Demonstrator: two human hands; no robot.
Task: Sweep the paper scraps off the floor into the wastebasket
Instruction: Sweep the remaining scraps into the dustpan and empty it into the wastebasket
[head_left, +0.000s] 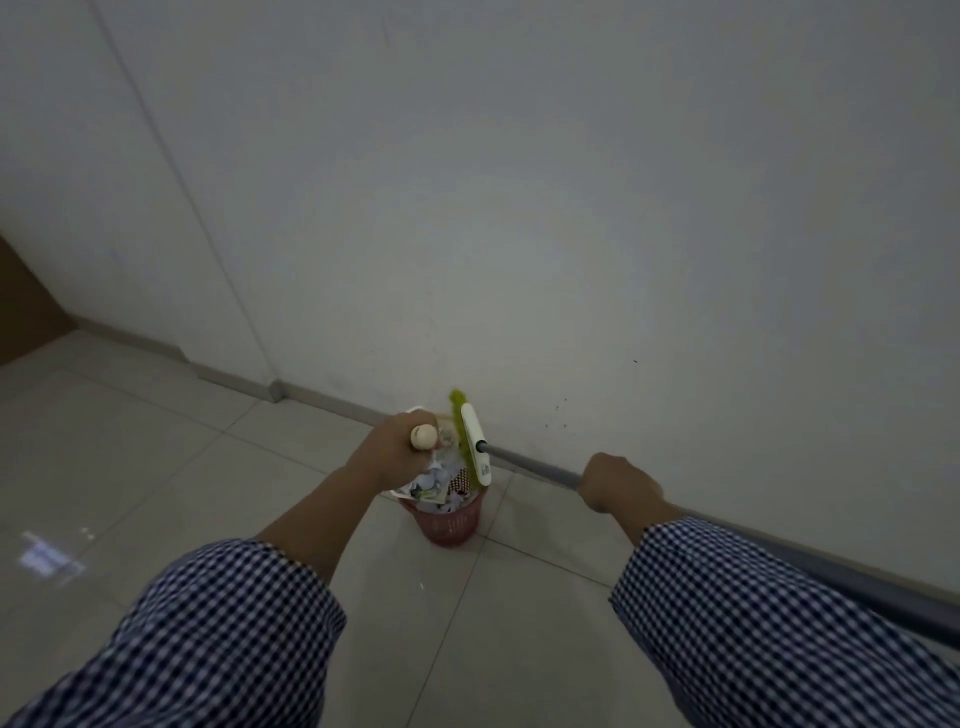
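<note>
Head view, nearest us: two checked sleeves (218, 623) reach out over the tiled floor (130, 467). Our right hand (618, 486) is closed round the grey broom handle (535, 466); our left hand (397, 447) is closed on a wooden knob (423, 435), seemingly a dustpan's handle. Beyond them the red basket (451, 526) stands near the wall, heaped with scraps (441, 486), the pan tipped over it and the green brush (464, 439) against the pan. We judge the emptying step is in hand; next we should brush the last scraps down without spilling over the rim.
</note>
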